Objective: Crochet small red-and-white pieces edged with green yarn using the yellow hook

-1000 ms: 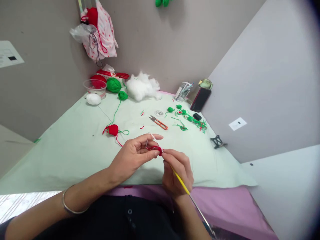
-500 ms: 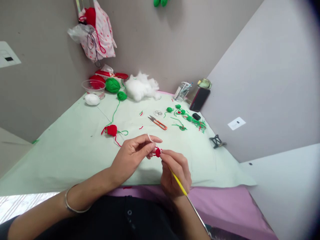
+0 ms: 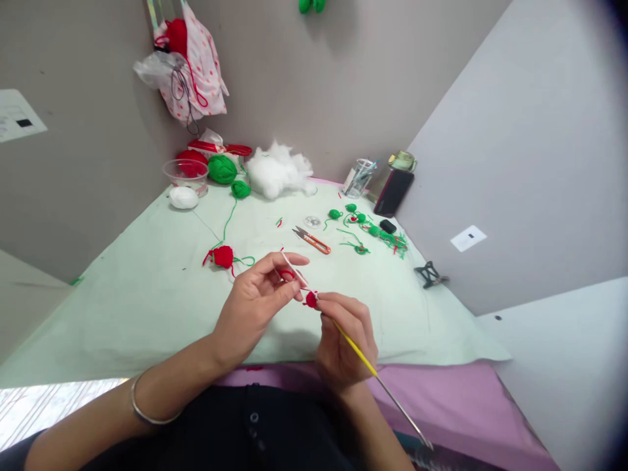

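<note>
The left hand (image 3: 260,294) had its thumb and curled fingers closed on the white yarn (image 3: 293,267), the forefinger reaching out so that the strand crossed it, likely to keep it taut. The right hand (image 3: 346,333) gripped the hook (image 3: 356,348) round its yellow handle, much like a pen, while its thumb and forefinger met at the small red piece (image 3: 311,299), apparently to steady it; whether the hook's point sat in a stitch could not be told, as the fingers covered it. The red piece was thus held up between both sets of fingertips, off the desk (image 3: 147,314). Beyond the left fingers lay the scissors (image 3: 314,242), seemingly kept handy. The red bundle (image 3: 223,257) rested left of those fingers, and green pieces (image 3: 373,231) lay well beyond the right fingers, clear of the strands.
</note>
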`<action>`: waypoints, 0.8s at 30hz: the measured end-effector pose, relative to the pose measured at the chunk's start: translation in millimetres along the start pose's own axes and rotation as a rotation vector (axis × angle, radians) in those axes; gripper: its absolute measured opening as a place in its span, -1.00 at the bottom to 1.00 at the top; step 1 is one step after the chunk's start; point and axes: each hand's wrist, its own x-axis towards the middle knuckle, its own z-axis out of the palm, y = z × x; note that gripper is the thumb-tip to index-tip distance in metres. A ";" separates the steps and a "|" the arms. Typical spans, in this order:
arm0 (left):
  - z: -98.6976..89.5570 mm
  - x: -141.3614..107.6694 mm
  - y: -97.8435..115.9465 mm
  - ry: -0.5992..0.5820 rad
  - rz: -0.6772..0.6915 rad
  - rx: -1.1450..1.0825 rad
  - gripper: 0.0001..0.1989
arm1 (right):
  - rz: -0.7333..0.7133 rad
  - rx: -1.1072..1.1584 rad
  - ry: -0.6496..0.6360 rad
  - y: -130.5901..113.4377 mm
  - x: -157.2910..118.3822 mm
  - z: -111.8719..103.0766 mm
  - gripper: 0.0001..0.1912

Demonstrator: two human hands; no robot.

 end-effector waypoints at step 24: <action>-0.6 2.0 5.2 -0.114 -0.268 -0.069 -0.44 | -0.096 -0.034 0.071 5.9 -10.3 4.7 -0.60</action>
